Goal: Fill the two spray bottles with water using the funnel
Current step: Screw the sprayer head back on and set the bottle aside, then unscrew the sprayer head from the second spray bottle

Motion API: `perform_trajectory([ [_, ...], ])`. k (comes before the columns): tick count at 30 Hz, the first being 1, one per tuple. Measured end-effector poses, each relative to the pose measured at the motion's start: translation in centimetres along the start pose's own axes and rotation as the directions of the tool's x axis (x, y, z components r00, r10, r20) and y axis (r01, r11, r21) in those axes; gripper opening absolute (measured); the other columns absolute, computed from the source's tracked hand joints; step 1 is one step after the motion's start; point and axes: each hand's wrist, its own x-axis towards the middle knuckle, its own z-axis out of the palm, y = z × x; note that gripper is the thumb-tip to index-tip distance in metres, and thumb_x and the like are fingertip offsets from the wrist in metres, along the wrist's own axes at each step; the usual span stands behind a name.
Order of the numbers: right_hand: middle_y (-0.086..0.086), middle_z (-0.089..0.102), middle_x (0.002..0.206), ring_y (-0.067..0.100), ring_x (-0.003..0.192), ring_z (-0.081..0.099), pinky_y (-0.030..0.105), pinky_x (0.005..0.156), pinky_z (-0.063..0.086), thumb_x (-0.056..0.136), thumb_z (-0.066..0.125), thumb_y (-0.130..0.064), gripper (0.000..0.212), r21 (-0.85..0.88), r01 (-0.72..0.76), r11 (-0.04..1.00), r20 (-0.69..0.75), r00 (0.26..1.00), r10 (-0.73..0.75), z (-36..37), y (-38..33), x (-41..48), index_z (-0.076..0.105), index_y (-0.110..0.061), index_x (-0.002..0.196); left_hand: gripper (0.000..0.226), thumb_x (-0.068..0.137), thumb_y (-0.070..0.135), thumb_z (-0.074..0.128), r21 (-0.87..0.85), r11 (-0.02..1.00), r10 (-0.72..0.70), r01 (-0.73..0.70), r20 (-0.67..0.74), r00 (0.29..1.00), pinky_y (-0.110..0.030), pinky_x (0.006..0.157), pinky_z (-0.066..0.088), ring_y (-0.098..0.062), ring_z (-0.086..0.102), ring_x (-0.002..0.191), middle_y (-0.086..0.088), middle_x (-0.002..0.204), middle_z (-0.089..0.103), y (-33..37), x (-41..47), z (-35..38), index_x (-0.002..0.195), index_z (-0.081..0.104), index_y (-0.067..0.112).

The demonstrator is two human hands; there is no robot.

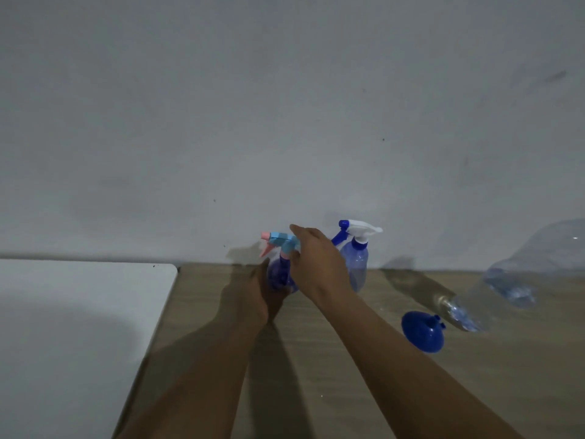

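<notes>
Head view: the left hand (264, 291) wraps around the lower body of the small purple translucent plastic spray bottle with the pale blue and pink trigger head (280, 270), fingers curled round its far side. The right hand (316, 261) reaches over the bottle's top, fingers loosely extended, thumb and fingers touching the trigger head near its neck; how firmly it grips cannot be told.

The large clear plastic water jug (531, 270) lies on its side at the right, its mouth pointing toward the blue funnel. The wooden-grained tabletop (332, 375) is matte, with a smooth white board (79, 327) beside it on the left. The second spray bottle, pale blue translucent with a white and dark blue trigger head (357, 261), stands upright against the wall, partly hidden behind the right hand. The dark blue plastic funnel (422, 332) lies tipped on its side, near the jug's mouth, well apart from both bottles.
</notes>
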Motion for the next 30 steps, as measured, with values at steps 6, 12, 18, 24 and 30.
perform_trajectory([
  [6, 0.003, 0.055, 0.13, 0.021, 0.112, 0.057, 0.034, 0.076, 0.051, 0.094, 0.052, -0.013, 0.046, -0.048, 0.023, 0.999, -0.263, 0.964, -0.035, -4.7, 1.0, -1.3, 0.049, -0.019, 0.14, 0.016, 0.087, 0.028, 0.067, -0.072, 0.997, 0.001, -0.019, -0.236, 0.972, -0.033, 0.077, 0.048, -0.025, 0.065, 0.089, -0.002, 0.092, 0.065, 0.4, -2.9, 2.4, 0.094, 0.055, 0.021],
  [12, 0.011, 0.036, 0.152, 0.033, 0.138, 0.034, 0.045, 0.103, 0.042, 0.089, 0.058, -0.008, 0.069, -0.054, -0.114, 0.992, -0.092, 0.99, 0.109, -6.0, 6.9, 0.9, 0.033, -0.018, 0.152, 0.032, 0.093, 0.031, 0.066, -0.049, 0.989, 0.137, -0.139, -0.034, 0.99, -0.026, 0.092, 0.046, -0.01, 0.058, 0.11, 0.008, 0.118, 0.061, 5.4, -2.1, 6.7, 0.123, 0.058, 0.021],
  [18, 0.012, 0.059, 0.114, 0.024, 0.094, 0.055, 0.029, 0.072, 0.042, 0.098, 0.058, -0.014, 0.027, 0.18, -0.163, 0.97, -0.016, 0.986, 0.169, -5.6, 12.0, 1.1, 0.055, -0.014, 0.125, 0.041, 0.099, 0.024, 0.059, 0.077, 0.975, 0.199, -0.207, 0.104, 0.975, -0.033, 0.111, 0.039, -0.011, 0.053, 0.11, -0.006, 0.128, 0.05, 7.5, -0.1, 9.6, 0.136, 0.045, 0.01],
  [24, 0.005, 0.064, 0.096, 0.022, 0.08, 0.058, 0.031, 0.065, 0.046, 0.099, 0.06, -0.018, 0.008, 0.298, -0.106, 0.949, -0.009, 0.993, 0.114, -7.2, 14.2, -2.2, 0.058, -0.014, 0.106, 0.032, 0.096, 0.026, 0.063, -0.1, 0.98, 0.178, -0.173, 0.05, 0.983, -0.044, 0.1, 0.052, -0.026, 0.062, 0.119, -0.002, 0.124, 0.064, 9.1, -2.2, 10.4, 0.127, 0.055, 0.023],
  [30, -0.002, 0.064, 0.086, 0.014, 0.069, 0.055, 0.025, 0.058, 0.042, 0.098, 0.06, -0.022, 0.005, 0.34, -0.064, 0.938, 0.053, 0.997, 0.049, -10.7, 16.2, -7.3, 0.056, -0.02, 0.1, 0.042, 0.089, 0.038, 0.07, -0.088, 0.986, 0.142, -0.139, 0.022, 0.99, -0.024, 0.076, 0.046, -0.01, 0.061, 0.104, 0.013, 0.11, 0.06, 11.1, -8.3, 11.3, 0.126, 0.055, 0.023],
])
